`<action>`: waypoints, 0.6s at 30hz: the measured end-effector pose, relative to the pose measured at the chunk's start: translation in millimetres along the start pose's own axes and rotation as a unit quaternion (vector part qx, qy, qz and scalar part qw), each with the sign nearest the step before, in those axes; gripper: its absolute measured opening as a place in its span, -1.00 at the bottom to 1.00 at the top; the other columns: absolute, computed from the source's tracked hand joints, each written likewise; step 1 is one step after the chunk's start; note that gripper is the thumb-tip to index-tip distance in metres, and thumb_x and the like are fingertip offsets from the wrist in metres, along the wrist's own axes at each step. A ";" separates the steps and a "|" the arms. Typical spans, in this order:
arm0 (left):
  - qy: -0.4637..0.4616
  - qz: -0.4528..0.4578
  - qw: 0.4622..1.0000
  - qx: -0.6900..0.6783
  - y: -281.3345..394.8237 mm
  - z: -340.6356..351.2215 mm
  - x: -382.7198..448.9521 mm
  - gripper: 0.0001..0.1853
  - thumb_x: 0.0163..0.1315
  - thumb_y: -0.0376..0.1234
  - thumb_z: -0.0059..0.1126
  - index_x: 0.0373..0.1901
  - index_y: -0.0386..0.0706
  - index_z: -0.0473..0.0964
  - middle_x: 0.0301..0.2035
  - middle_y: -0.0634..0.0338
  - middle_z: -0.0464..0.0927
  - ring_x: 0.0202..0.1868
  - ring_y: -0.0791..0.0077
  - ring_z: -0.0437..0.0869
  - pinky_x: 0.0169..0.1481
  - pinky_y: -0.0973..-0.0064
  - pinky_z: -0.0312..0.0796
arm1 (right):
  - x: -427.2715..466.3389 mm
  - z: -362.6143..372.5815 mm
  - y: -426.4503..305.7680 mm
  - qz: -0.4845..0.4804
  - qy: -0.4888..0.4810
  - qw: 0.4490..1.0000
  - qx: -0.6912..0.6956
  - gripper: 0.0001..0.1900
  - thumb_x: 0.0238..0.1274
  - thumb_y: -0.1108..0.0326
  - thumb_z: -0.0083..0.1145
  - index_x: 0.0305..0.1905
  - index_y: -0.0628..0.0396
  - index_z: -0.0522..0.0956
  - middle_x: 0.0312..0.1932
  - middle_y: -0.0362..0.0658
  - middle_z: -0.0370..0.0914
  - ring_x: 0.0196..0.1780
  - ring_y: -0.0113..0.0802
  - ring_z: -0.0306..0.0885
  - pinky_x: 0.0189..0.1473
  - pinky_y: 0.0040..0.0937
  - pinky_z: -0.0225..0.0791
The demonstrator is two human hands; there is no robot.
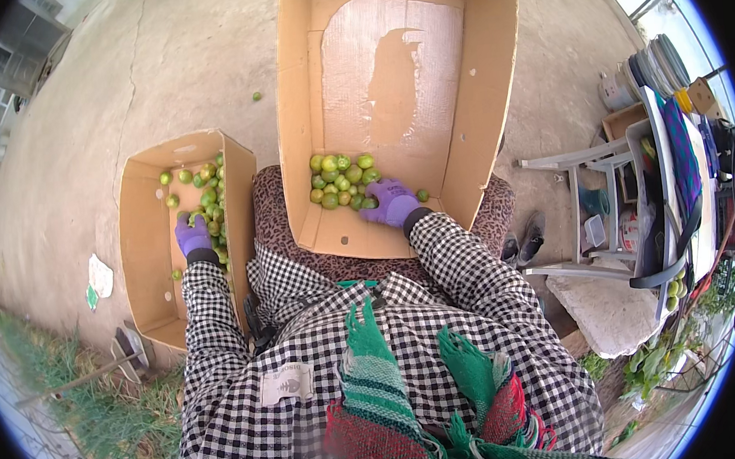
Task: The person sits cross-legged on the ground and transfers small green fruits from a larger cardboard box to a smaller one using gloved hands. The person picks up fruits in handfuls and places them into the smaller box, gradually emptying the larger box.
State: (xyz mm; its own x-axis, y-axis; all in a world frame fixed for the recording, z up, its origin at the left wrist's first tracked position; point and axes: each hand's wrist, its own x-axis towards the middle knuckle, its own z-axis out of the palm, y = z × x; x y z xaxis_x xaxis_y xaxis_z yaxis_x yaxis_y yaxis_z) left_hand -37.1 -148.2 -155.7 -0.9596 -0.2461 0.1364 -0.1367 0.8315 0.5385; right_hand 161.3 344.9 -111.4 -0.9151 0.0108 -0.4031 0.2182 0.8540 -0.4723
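Observation:
A large cardboard box (355, 240) rests on my lap, tilted towards me. Small round green fruits (342, 178), some tinged yellow, cluster in its near left corner. My right hand (391, 203), in a purple glove, touches the right edge of this cluster; whether its fingers grip a fruit is hidden. One fruit (422, 195) lies just right of that hand. To my left stands a smaller cardboard box (149, 247) with more green fruits (208, 197), mostly along its right wall. There my purple-gloved left hand (193, 235) reaches down among the fruits, fingertips partly hidden.
A single green fruit (257, 96) lies on the concrete floor (212, 60). At right are a grey stool frame (576, 213), shoes (532, 237), a stone slab (597, 305) and stacked buckets (652, 68). Grass (88, 387) and a long-handled tool (103, 370) lie at lower left.

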 end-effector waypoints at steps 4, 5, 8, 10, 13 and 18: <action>-0.002 0.027 0.995 -0.101 34.7 -9.7 1.7 -0.52 0.31 -0.20 0.29 0.17 -0.29 0.59 0.06 -0.08 0.65 0.02 0.15 0.67 0.19 0.24 0.51 | -7.9 -5.1 -11.7 -0.004 0.008 0.999 -0.043 -0.22 0.11 -0.39 0.21 0.33 -0.14 0.55 0.26 0.11 0.48 0.33 0.08 0.43 0.39 0.01 0.31; -0.003 0.033 0.993 -0.114 46.4 -12.6 1.1 -0.53 0.31 -0.21 0.29 0.17 -0.28 0.59 0.05 -0.06 0.65 0.02 0.17 0.66 0.18 0.25 0.51 | -8.0 -4.0 -11.7 -0.006 0.015 0.999 -0.050 -0.21 0.12 -0.40 0.20 0.35 -0.14 0.54 0.26 0.11 0.48 0.34 0.07 0.42 0.39 0.01 0.31; -0.001 0.051 0.988 -0.148 73.3 -23.5 -0.8 -0.55 0.33 -0.22 0.29 0.17 -0.27 0.59 0.04 -0.01 0.64 0.00 0.23 0.65 0.14 0.27 0.51 | -8.3 1.6 -11.4 -0.011 0.030 0.995 -0.091 -0.23 0.15 -0.40 0.15 0.37 -0.17 0.53 0.25 0.11 0.51 0.32 0.06 0.45 0.37 0.01 0.33; 0.002 0.064 0.985 -0.163 86.3 -27.7 -1.8 -0.57 0.34 -0.24 0.29 0.17 -0.27 0.59 0.03 0.02 0.63 0.00 0.26 0.64 0.12 0.29 0.50 | -8.9 1.4 -10.6 -0.021 0.025 0.995 -0.092 -0.24 0.18 -0.38 0.13 0.37 -0.15 0.52 0.24 0.11 0.53 0.30 0.06 0.48 0.35 0.00 0.34; 0.028 0.088 0.978 -0.188 111.4 -39.8 -7.4 -0.61 0.39 -0.31 0.27 0.18 -0.30 0.57 -0.07 0.13 0.65 -0.08 0.43 0.63 0.09 0.42 0.52 | -8.2 -1.2 -16.2 -0.009 0.005 0.996 -0.088 -0.24 0.21 -0.37 0.10 0.38 -0.12 0.50 0.24 0.11 0.55 0.28 0.05 0.50 0.32 0.00 0.37; 0.062 0.156 0.964 -0.207 170.1 -74.9 -28.6 -0.66 0.38 -0.33 0.26 0.12 -0.26 0.60 0.01 0.02 0.63 0.05 0.25 0.62 0.17 0.31 0.48 | -6.9 -2.7 -22.4 0.012 -0.005 0.997 -0.077 -0.23 0.22 -0.34 0.08 0.40 -0.09 0.47 0.23 0.10 0.58 0.26 0.05 0.53 0.29 0.03 0.38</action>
State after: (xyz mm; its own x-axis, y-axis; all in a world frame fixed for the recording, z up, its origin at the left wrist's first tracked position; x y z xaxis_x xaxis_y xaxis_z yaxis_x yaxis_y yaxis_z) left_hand -14.5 -37.0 -5.7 -0.8981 -0.0950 0.4294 0.2879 0.6112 0.7373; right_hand 161.9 327.2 -95.9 -0.9067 0.0272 -0.4210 0.1845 0.9229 -0.3379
